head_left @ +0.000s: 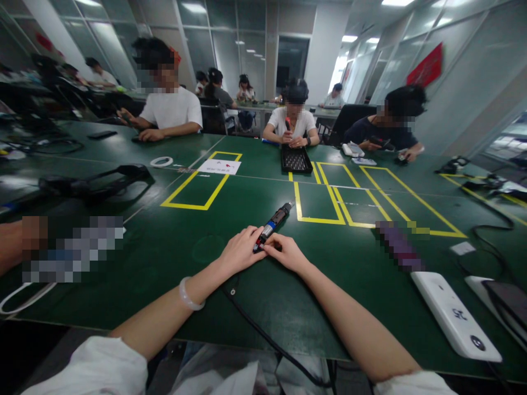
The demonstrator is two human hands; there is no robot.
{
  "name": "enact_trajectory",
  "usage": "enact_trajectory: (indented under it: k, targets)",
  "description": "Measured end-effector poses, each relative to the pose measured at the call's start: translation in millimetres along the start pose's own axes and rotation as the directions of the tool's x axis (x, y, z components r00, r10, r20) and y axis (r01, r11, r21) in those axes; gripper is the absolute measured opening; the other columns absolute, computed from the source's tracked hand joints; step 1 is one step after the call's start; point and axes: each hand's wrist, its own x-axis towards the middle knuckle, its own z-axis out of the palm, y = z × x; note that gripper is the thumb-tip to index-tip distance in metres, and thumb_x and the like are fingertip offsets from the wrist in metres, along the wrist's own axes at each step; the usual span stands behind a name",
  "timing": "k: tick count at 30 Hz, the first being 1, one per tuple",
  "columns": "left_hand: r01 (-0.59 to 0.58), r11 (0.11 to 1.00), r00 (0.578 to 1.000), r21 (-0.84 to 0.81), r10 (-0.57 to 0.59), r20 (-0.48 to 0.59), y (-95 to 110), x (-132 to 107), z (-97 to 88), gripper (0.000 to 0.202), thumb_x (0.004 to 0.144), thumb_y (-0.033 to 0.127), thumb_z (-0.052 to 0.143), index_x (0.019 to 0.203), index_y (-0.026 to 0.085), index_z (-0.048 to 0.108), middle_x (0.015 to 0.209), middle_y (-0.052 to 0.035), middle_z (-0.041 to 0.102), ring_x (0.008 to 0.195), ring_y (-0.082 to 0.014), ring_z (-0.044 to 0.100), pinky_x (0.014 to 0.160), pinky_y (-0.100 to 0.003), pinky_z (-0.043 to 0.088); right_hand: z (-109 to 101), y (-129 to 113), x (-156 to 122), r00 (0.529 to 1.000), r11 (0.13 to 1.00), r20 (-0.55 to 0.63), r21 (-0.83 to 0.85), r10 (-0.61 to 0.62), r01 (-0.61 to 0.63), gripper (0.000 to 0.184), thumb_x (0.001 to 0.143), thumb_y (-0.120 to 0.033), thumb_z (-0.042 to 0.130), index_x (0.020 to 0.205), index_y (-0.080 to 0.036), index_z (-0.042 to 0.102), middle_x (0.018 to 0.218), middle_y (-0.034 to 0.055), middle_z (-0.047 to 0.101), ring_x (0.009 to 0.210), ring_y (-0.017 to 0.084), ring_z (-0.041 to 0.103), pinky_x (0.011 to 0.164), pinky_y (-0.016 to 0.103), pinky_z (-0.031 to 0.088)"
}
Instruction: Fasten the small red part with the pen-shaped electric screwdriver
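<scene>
Slim black pen-shaped tool with blue band and red collar (272,226) lay on green desk (230,285), just below yellow taped rectangles (317,203). Left hand (241,251) and right hand (286,253) both pinched tool's near end with fingers. Black cable (267,340) trailed toward desk edge.

You wear a white top with short, loose sleeves that end near the elbows, so both forearms are bare down to your left hand (241,253) and right hand (288,255). The left sleeve (94,367) shows as a broad fold of soft white fabric at the bottom edge, the right sleeve (415,384) as a thinner white strip. Around your left wrist sits one smooth, rounded bangle (189,294), pale milky white and faintly glossy.
</scene>
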Motion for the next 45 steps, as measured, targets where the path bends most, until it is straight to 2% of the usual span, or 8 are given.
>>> enact_trajectory:
  k: [6, 11, 17, 22, 31, 35, 41, 45]
  targets:
    - [0.045, 0.998, 0.999, 0.052, -0.046, 0.014, 1, 2, 2.3, 0.054, 0.092, 0.043, 0.048, 0.141, 0.024, 0.035, 0.125, -0.0111, 0.05, 0.109, -0.0251, 0.054, 0.079, -0.033, 0.05, -2, -2, 0, 0.999, 1.0, -0.028, -0.015, -0.025, 0.024, 0.012, 0.089, -0.029, 0.057, 0.09, -0.018, 0.063, 0.085, 0.0019, 0.066, 0.073, 0.014, 0.058, 0.071, 0.025, 0.045]
    - [0.043, 0.991, 0.999, 0.124, -0.041, -0.018, -1, 4, 2.2, 0.052, 0.092, 0.043, 0.051, 0.137, 0.019, 0.039, 0.126, -0.0132, 0.049, 0.107, -0.0262, 0.054, 0.083, -0.035, 0.049, -4, 1, -1, 0.999, 0.999, -0.044, -0.035, 0.004, -0.005, 0.012, 0.09, -0.027, 0.056, 0.089, -0.018, 0.063, 0.083, 0.0018, 0.066, 0.073, 0.014, 0.058, 0.071, 0.025, 0.045]
    - [0.112, 0.973, 0.994, 0.204, -0.11, -0.018, -17, 12, -4.6, 0.051, 0.089, 0.04, 0.056, 0.132, 0.015, 0.043, 0.124, -0.0152, 0.05, 0.105, -0.0275, 0.054, 0.084, -0.036, 0.048, -6, 5, -1, 0.999, 0.997, -0.045, -0.077, 0.002, -0.006, 0.011, 0.09, -0.026, 0.055, 0.088, -0.018, 0.063, 0.082, 0.0019, 0.065, 0.074, 0.014, 0.058, 0.072, 0.025, 0.045]
    - [0.255, 0.934, 0.965, 0.249, -0.262, -0.008, -53, 17, -15.1, 0.049, 0.09, 0.043, 0.052, 0.13, 0.016, 0.046, 0.125, -0.0154, 0.05, 0.104, -0.0279, 0.055, 0.082, -0.035, 0.048, -7, 5, -1, 0.999, 0.997, -0.043, -0.08, 0.013, -0.016, 0.011, 0.09, -0.025, 0.055, 0.087, -0.018, 0.063, 0.081, 0.0016, 0.065, 0.073, 0.014, 0.058, 0.07, 0.025, 0.045]
    - [0.489, 0.828, 0.868, 0.273, -0.494, -0.055, -148, 14, -23.5, 0.053, 0.09, 0.046, 0.045, 0.131, 0.012, 0.046, 0.13, -0.0193, 0.046, 0.115, -0.0339, 0.05, 0.09, -0.041, 0.045, -7, 4, -2, 0.999, 0.997, -0.034, -0.083, 0.003, -0.006, 0.011, 0.09, -0.024, 0.054, 0.086, -0.018, 0.063, 0.081, 0.0017, 0.064, 0.075, 0.014, 0.059, 0.071, 0.025, 0.045]
    - [0.562, 0.781, 0.824, 0.273, -0.557, -0.104, -172, 7, -28.4, 0.052, 0.09, 0.047, 0.043, 0.129, 0.013, 0.049, 0.13, -0.0201, 0.048, 0.112, -0.0356, 0.052, 0.087, -0.044, 0.046, -8, 2, -1, 1.0, 0.995, -0.027, -0.098, 0.015, -0.018, 0.011, 0.09, -0.023, 0.055, 0.086, -0.018, 0.063, 0.08, 0.0017, 0.064, 0.074, 0.014, 0.058, 0.07, 0.025, 0.044]
    - [0.558, 0.78, 0.828, 0.283, -0.501, -0.252, -167, 0, -32.3, 0.05, 0.088, 0.042, 0.05, 0.131, 0.017, 0.048, 0.13, -0.0164, 0.049, 0.114, -0.0332, 0.051, 0.09, -0.043, 0.044, -8, 2, -1, 1.0, 0.994, -0.016, -0.11, 0.021, -0.023, 0.01, 0.09, -0.022, 0.055, 0.087, -0.018, 0.064, 0.08, 0.0017, 0.064, 0.075, 0.014, 0.058, 0.07, 0.025, 0.044]
    - [0.569, 0.773, 0.821, 0.282, -0.516, -0.244, -155, 0, -35.7, 0.039, 0.085, 0.038, 0.054, 0.118, 0.017, 0.054, 0.119, -0.0147, 0.052, 0.107, -0.0299, 0.054, 0.086, -0.039, 0.046, -8, 2, -1, 1.0, 0.993, -0.013, -0.117, 0.021, -0.022, 0.01, 0.09, -0.022, 0.055, 0.087, -0.018, 0.064, 0.081, 0.0019, 0.065, 0.075, 0.014, 0.058, 0.071, 0.025, 0.044]
